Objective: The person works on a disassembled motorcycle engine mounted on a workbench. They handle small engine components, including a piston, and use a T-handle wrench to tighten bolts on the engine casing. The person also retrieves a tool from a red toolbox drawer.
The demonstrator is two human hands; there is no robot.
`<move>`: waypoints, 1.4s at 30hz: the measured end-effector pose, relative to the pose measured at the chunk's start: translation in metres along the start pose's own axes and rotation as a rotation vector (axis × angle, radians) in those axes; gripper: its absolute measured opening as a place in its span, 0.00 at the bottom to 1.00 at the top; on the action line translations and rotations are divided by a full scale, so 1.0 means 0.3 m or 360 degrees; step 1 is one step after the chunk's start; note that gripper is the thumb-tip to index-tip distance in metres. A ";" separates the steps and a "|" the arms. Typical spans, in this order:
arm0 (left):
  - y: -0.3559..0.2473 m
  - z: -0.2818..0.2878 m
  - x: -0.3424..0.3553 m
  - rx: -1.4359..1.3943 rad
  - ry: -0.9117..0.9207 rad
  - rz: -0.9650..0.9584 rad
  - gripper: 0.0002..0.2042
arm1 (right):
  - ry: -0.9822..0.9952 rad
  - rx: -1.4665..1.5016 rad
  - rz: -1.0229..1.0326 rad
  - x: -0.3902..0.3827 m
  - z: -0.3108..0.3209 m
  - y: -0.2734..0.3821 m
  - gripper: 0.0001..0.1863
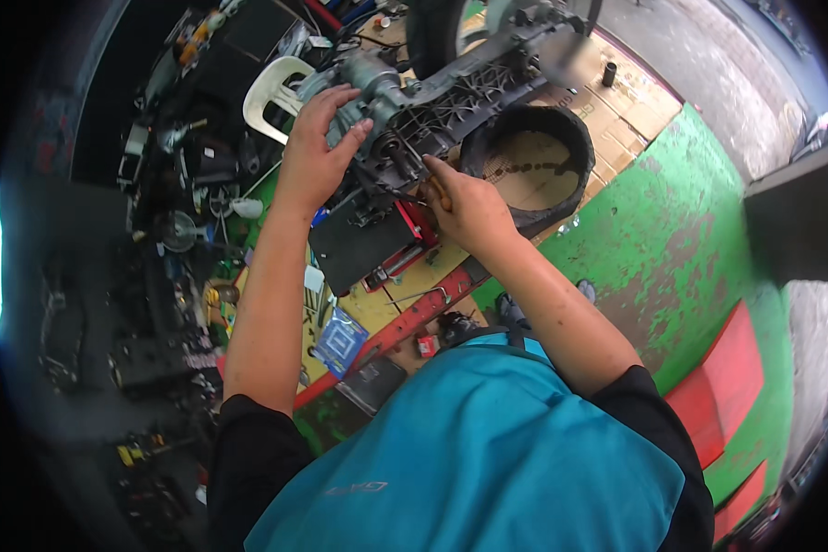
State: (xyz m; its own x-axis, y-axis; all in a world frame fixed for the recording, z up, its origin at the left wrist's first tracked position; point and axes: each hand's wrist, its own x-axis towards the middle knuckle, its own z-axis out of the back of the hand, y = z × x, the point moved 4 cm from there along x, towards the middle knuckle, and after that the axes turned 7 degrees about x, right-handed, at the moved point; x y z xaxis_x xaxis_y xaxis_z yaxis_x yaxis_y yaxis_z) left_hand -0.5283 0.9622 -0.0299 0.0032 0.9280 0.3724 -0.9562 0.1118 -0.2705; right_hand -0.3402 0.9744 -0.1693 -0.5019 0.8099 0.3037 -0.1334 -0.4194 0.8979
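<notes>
A partly stripped scooter engine (368, 87) of grey metal lies on the bench in front of me, joined to a long black ribbed casing (469, 101). My left hand (322, 147) rests on its near left end, thumb and fingers apart around the metal. My right hand (469, 207) is closed beside the engine's near end, its index finger stretched toward an exposed round opening (391, 147). What its curled fingers hold is too small and dark to make out.
Right of the engine sits a black round ring-like tub (575, 175) on cardboard (626, 110). A red-edged black box (359, 244), an L-shaped wrench (423, 296) and a blue packet (340, 340) lie nearer me. A white plastic chair (258, 101) stands behind; red panels (722, 386) lie on the green floor.
</notes>
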 end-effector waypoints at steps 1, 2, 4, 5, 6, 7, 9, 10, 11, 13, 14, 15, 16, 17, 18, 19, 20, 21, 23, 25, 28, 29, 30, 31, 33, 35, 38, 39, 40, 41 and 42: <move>-0.005 -0.027 0.034 -0.0029 -0.0003 -0.0036 0.19 | 0.0026 0.0019 0.0004 0.006 0.013 -0.006 0.22; -0.010 -0.048 0.061 -0.0050 0.0005 -0.0068 0.19 | 0.0052 0.0054 0.0004 0.007 0.023 -0.005 0.22; 0.028 -0.098 0.095 -0.0004 0.0031 -0.0107 0.21 | 0.0082 0.0177 -0.0007 0.001 0.017 -0.016 0.23; 0.037 -0.124 0.119 0.0001 0.0031 -0.0116 0.21 | 0.0075 0.0256 -0.0024 0.001 0.019 -0.027 0.24; 0.046 -0.145 0.134 0.0008 0.0031 -0.0123 0.22 | 0.0070 0.0336 -0.0037 -0.002 0.016 -0.036 0.25; 0.058 -0.161 0.143 -0.0006 0.0070 -0.0123 0.23 | 0.0007 0.0316 -0.0007 -0.005 0.010 -0.040 0.24; 0.070 -0.189 0.147 0.0196 0.0017 -0.0213 0.23 | -0.0103 0.0269 0.0054 -0.010 -0.005 -0.029 0.24; 0.078 -0.199 0.146 0.0297 -0.0012 -0.0257 0.23 | -0.0099 0.0241 0.0024 -0.019 -0.025 -0.021 0.23; 0.091 -0.206 0.157 0.0274 -0.0012 -0.0287 0.23 | -0.0101 0.0208 0.0000 -0.024 -0.028 0.007 0.23; 0.094 -0.218 0.154 0.0275 -0.0040 -0.0277 0.23 | 0.0011 0.0252 0.0062 -0.033 -0.009 0.077 0.20; 0.087 -0.221 0.152 0.0273 -0.0060 -0.0272 0.23 | -0.0033 0.0259 0.0106 -0.032 -0.012 0.062 0.20; 0.075 -0.220 0.156 0.0276 -0.0050 -0.0279 0.23 | -0.0075 0.0266 0.0150 -0.026 -0.020 0.032 0.20; 0.073 -0.224 0.152 0.0271 -0.0044 -0.0284 0.23 | -0.0118 0.0273 0.0194 -0.024 -0.022 0.008 0.20; 0.079 -0.223 0.146 0.0268 -0.0046 -0.0280 0.23 | -0.0168 0.0244 0.0220 -0.027 -0.012 -0.006 0.20; 0.084 -0.222 0.143 0.0266 -0.0049 -0.0277 0.23 | -0.0171 0.0244 0.0202 -0.032 -0.004 -0.023 0.20; 0.090 -0.221 0.147 0.0271 -0.0046 -0.0276 0.23 | -0.0175 0.0244 0.0184 -0.037 0.005 -0.040 0.21; 0.089 -0.220 0.148 0.0274 -0.0038 -0.0272 0.23 | -0.0175 0.0245 0.0161 -0.044 0.016 -0.051 0.21; 0.088 -0.219 0.148 0.0276 -0.0031 -0.0267 0.23 | -0.0151 0.0230 0.0156 -0.043 0.024 -0.061 0.21; 0.088 -0.219 0.144 0.0283 -0.0024 -0.0262 0.24 | -0.0155 0.0230 0.0184 -0.037 0.022 -0.072 0.22; 0.083 -0.218 0.144 0.0286 -0.0025 -0.0259 0.24 | -0.0149 0.0220 0.0213 -0.030 0.021 -0.078 0.23; 0.076 -0.225 0.148 0.0284 -0.0034 -0.0262 0.24 | -0.0119 0.0171 0.0235 -0.012 0.027 -0.078 0.24; 0.077 -0.225 0.145 0.0290 -0.0038 -0.0261 0.24 | -0.0096 0.0148 0.0231 -0.008 0.027 -0.079 0.24; 0.077 -0.225 0.144 0.0296 -0.0041 -0.0260 0.24 | -0.0074 0.0124 0.0226 -0.004 0.028 -0.080 0.25; 0.077 -0.225 0.144 0.0294 -0.0046 -0.0263 0.24 | -0.0042 0.0060 0.0261 -0.001 0.033 -0.081 0.24; 0.080 -0.226 0.144 0.0290 -0.0055 -0.0266 0.24 | 0.0025 -0.0069 0.0331 0.004 0.045 -0.080 0.24; 0.085 -0.225 0.145 0.0297 -0.0064 -0.0273 0.24 | 0.0050 -0.0224 0.0386 0.007 0.050 -0.072 0.24; 0.082 -0.226 0.143 0.0295 -0.0071 -0.0274 0.24 | 0.0090 -0.0427 0.0473 0.012 0.047 -0.070 0.25; 0.079 -0.227 0.144 0.0292 -0.0072 -0.0275 0.24 | 0.0102 -0.0491 0.0503 0.014 0.046 -0.069 0.25; 0.078 -0.228 0.147 0.0293 -0.0075 -0.0278 0.24 | 0.0109 -0.0555 0.0522 0.014 0.047 -0.068 0.25; 0.080 -0.227 0.144 0.0297 -0.0078 -0.0277 0.24 | 0.0119 -0.0614 0.0543 0.015 0.049 -0.061 0.25; 0.081 -0.226 0.142 0.0301 -0.0080 -0.0275 0.24 | 0.0130 -0.0673 0.0564 0.015 0.051 -0.053 0.25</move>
State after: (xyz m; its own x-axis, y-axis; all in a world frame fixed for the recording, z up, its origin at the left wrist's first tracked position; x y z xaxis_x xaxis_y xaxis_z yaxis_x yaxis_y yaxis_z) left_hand -0.5316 1.0286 -0.0808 0.1614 0.8814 0.4438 -0.9804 0.1945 -0.0298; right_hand -0.3272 0.9910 -0.1774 -0.6409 0.5617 0.5232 -0.2670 -0.8021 0.5341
